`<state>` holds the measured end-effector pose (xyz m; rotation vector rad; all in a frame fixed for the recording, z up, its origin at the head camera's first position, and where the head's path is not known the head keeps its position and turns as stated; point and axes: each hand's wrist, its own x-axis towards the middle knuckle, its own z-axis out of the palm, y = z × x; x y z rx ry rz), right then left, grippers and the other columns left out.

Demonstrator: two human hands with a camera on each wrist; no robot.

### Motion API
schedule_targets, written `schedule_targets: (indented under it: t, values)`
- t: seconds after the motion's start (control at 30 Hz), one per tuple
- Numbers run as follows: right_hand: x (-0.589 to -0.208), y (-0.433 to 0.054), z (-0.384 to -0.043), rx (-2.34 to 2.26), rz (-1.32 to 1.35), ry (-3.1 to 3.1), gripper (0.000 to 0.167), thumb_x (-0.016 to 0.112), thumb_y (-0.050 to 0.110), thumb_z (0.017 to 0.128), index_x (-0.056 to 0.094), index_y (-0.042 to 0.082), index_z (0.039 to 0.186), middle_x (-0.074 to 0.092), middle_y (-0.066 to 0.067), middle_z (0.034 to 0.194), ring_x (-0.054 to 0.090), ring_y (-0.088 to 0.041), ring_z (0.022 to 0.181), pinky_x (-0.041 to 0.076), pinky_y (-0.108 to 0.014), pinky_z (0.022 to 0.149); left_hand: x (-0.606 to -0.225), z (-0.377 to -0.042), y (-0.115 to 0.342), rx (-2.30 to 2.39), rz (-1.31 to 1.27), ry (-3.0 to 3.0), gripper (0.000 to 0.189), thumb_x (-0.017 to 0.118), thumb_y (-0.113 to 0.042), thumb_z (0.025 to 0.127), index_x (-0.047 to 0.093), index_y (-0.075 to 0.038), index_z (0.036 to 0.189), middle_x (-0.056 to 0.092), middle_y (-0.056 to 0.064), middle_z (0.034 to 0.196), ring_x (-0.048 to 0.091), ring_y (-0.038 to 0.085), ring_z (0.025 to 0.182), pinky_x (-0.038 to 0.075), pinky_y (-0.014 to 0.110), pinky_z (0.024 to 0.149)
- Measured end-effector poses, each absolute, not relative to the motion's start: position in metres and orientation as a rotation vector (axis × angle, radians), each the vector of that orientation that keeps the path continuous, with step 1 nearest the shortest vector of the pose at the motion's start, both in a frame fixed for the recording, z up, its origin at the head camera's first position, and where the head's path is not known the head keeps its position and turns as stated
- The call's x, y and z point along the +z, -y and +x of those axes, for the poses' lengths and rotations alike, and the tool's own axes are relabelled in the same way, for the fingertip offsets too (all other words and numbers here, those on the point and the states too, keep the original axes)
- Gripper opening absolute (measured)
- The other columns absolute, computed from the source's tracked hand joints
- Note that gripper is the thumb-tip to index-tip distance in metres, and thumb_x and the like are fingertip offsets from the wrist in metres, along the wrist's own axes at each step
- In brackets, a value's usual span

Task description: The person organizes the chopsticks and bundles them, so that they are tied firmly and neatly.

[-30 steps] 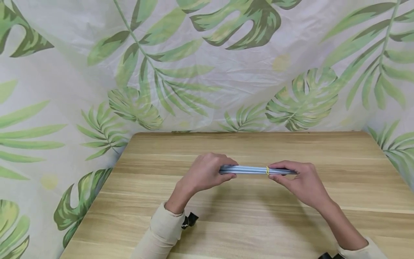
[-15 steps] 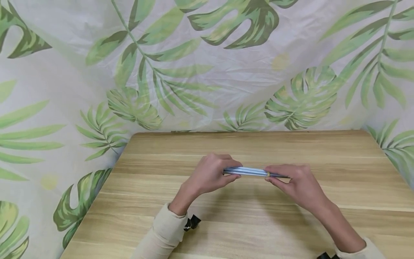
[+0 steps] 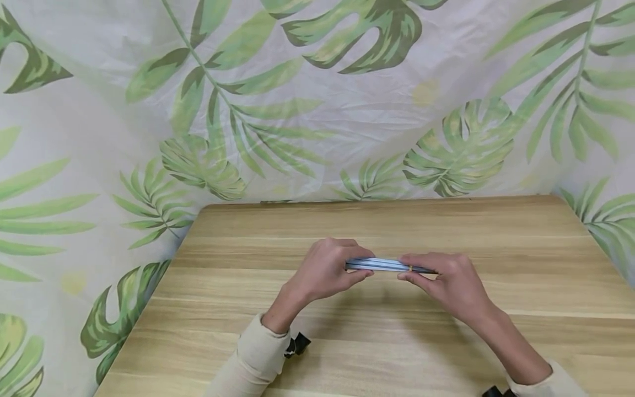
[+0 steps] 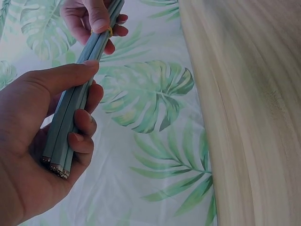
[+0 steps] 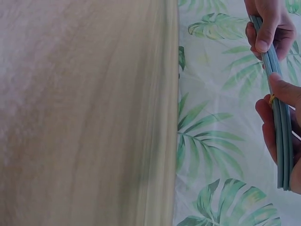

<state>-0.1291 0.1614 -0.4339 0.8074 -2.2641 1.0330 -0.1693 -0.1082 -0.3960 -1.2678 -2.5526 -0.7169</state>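
Observation:
A bundle of slim blue-grey chopsticks (image 3: 384, 264) is held level above the table, between my two hands. A yellow rubber band (image 5: 272, 99) circles it toward the right end. My left hand (image 3: 324, 270) grips the left part, and in the left wrist view the thumb (image 4: 70, 77) lies along the sticks with the fingers curled beneath. Blunt, patterned ends (image 4: 59, 169) of the sticks show near the left palm. With thumb and fingers my right hand (image 3: 453, 278) pinches the bundle at the band. Part of the bundle is hidden behind the fingers.
A wood-grain table (image 3: 372, 342) spreads below the hands. Behind it and at its sides hangs a white cloth (image 3: 347, 138) printed with green leaves. Black wrist cameras (image 3: 297, 344) sit at the cuffs.
My right hand has slid left, so its fingertips now reach past the rubber band. My left hand has shifted slightly right, and the gap between the hands is smaller.

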Motion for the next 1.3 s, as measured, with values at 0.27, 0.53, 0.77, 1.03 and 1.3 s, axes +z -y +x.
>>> schedule_targets:
  t: [0.27, 0.53, 0.77, 1.03, 1.3]
  values:
    - [-0.424, -0.169, -0.128, 1.066, 0.769, 2.423, 0.035, 0.096, 0.011, 0.078, 0.084, 0.011, 0.111, 0.084, -0.003, 0.102, 0.073, -0.001, 0.078, 0.055, -0.014, 0.066, -0.395, -0.170, 0.109, -0.692, -1.266, 2.560, 0.021, 0.088, -0.024, 0.092, 0.084, -0.015, 0.110, 0.082, -0.003, 0.094, 0.058, 0.001, 0.066, 0.043, 0.014, 0.061]
    - [-0.417, -0.178, -0.129, 1.070, 0.743, 2.414, 0.032, 0.094, 0.001, 0.078, 0.080, 0.021, 0.098, 0.079, 0.010, 0.093, 0.071, -0.001, 0.079, 0.054, -0.010, 0.073, -0.393, -0.171, 0.113, -0.715, -1.219, 2.521, 0.022, 0.090, -0.024, 0.089, 0.085, -0.017, 0.109, 0.082, -0.006, 0.095, 0.063, 0.002, 0.068, 0.043, 0.015, 0.063]
    - [-0.420, -0.175, -0.130, 1.074, 0.794, 2.289, 0.036, 0.095, -0.005, 0.073, 0.084, 0.017, 0.098, 0.082, 0.004, 0.095, 0.077, -0.006, 0.082, 0.055, -0.009, 0.075, -0.392, -0.171, 0.111, -0.724, -1.240, 2.499, 0.021, 0.089, -0.024, 0.090, 0.084, -0.016, 0.108, 0.080, -0.006, 0.090, 0.060, 0.002, 0.066, 0.042, 0.014, 0.062]
    - [-0.422, -0.174, -0.128, 1.165, 0.788, 2.264, 0.036, 0.095, -0.005, 0.072, 0.087, 0.016, 0.101, 0.084, -0.002, 0.097, 0.074, 0.005, 0.083, 0.051, -0.013, 0.056, -0.392, -0.168, 0.108, -0.731, -1.240, 2.489, 0.021, 0.090, -0.025, 0.089, 0.085, -0.014, 0.107, 0.081, -0.004, 0.091, 0.061, 0.002, 0.065, 0.040, 0.013, 0.061]
    - [-0.426, -0.167, -0.129, 0.926, 0.752, 2.262, 0.040, 0.100, 0.014, 0.065, 0.088, 0.019, 0.103, 0.084, 0.003, 0.091, 0.068, -0.005, 0.065, 0.041, -0.011, 0.051, -0.396, -0.165, 0.102, -0.749, -1.271, 2.480, 0.022, 0.089, -0.024, 0.090, 0.084, -0.012, 0.107, 0.083, -0.002, 0.095, 0.066, 0.002, 0.070, 0.046, 0.014, 0.065]
